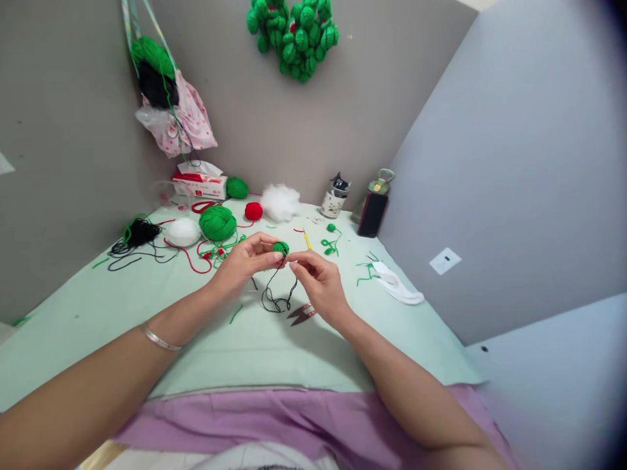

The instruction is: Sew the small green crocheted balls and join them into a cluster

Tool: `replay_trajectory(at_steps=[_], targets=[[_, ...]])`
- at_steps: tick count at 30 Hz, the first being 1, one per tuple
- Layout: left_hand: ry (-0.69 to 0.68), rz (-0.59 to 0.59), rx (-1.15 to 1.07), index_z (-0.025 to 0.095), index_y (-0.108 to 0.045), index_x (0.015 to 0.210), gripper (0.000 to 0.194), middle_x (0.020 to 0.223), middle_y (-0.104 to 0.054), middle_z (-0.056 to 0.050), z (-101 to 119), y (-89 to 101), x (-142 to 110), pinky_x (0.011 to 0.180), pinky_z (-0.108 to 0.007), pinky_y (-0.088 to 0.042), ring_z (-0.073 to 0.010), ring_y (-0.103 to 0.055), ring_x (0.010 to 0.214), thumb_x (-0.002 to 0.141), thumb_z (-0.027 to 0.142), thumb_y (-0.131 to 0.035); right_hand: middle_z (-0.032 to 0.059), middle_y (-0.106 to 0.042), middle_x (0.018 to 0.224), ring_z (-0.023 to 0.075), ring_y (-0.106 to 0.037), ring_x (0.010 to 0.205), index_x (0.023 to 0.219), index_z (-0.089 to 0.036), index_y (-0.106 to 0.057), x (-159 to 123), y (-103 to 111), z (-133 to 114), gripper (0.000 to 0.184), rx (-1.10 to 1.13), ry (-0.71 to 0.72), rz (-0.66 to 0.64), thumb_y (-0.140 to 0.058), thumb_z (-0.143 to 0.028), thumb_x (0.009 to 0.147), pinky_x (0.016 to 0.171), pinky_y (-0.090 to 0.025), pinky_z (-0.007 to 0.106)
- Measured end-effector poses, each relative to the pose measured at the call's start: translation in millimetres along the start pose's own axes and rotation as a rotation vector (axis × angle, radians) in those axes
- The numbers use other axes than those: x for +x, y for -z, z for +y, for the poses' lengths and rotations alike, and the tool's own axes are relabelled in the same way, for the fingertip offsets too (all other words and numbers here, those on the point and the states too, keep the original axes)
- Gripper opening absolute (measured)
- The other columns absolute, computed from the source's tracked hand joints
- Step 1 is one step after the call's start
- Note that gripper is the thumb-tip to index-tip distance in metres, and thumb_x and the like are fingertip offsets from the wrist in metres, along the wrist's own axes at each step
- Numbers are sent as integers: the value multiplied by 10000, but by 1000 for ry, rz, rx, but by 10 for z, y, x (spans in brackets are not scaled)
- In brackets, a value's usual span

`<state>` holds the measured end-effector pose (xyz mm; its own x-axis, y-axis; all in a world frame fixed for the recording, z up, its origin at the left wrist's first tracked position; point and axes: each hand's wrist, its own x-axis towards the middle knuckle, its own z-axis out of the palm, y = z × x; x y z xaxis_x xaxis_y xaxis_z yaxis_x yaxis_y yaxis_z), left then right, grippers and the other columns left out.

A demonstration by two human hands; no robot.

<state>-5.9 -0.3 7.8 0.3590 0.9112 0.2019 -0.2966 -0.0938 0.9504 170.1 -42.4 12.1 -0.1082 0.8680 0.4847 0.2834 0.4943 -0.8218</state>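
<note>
My left hand (pixel 251 258) grips a small green crocheted piece (pixel 281 248) between thumb and fingers, above the middle of the table. Black yarn (pixel 274 301) crosses the piece and hangs in loose loops below it. Close against its right side, my right hand (pixel 316 277) pinches the black yarn with thumb and forefinger; whether a needle is there too is hidden. Under the right hand lie thread snips (pixel 302 314) with dark blades. A yellow-handled crochet hook (pixel 307 239) rests just beyond the hands.
Behind the hands lie green yarn (pixel 218 223), white yarn (pixel 183 232), red yarn (pixel 253 211), black yarn strands (pixel 142 233) and white stuffing (pixel 281 202). A tissue box (pixel 200 186), jar (pixel 335 199) and phone (pixel 373 214) stand by the wall. White fabric (pixel 399 285) lies at right.
</note>
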Motion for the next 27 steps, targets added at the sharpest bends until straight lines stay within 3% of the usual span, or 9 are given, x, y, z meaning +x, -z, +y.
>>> replay_trajectory(at_steps=[4,10,17,27], targets=[[35,-6,-43,194,-646,955,273,831,-677,7,-13,-6,1,879,-387,-534,-158,-666,799,754,308,-790,12,-638,803,114,-522,661,895,-194,-700,8,2,28,109,-8,19,6,-598,-233,898,617,-415,255],[-19,-30,29,199,-645,949,255,843,-682,1,-31,6,-7,852,-373,-530,-167,-666,804,769,321,-779,18,-659,806,123,-543,682,879,-190,-683,10,6,18,106,19,6,2,-601,-252,901,632,-428,260],[-75,2,81,184,-646,975,261,892,-693,-26,6,-9,-13,826,-342,-518,-173,-652,843,772,297,-764,25,-638,837,114,-497,635,937,-208,-727,8,9,-27,158,13,-41,-14,-588,-268,892,581,-402,255],[-69,2,96,189,-647,959,253,871,-695,-17,-7,3,-13,813,-329,-514,-166,-650,825,768,299,-772,-16,-559,683,91,-387,536,924,-187,-714,-1,-4,-24,154,74,-110,-28,-596,-277,878,505,-324,244]])
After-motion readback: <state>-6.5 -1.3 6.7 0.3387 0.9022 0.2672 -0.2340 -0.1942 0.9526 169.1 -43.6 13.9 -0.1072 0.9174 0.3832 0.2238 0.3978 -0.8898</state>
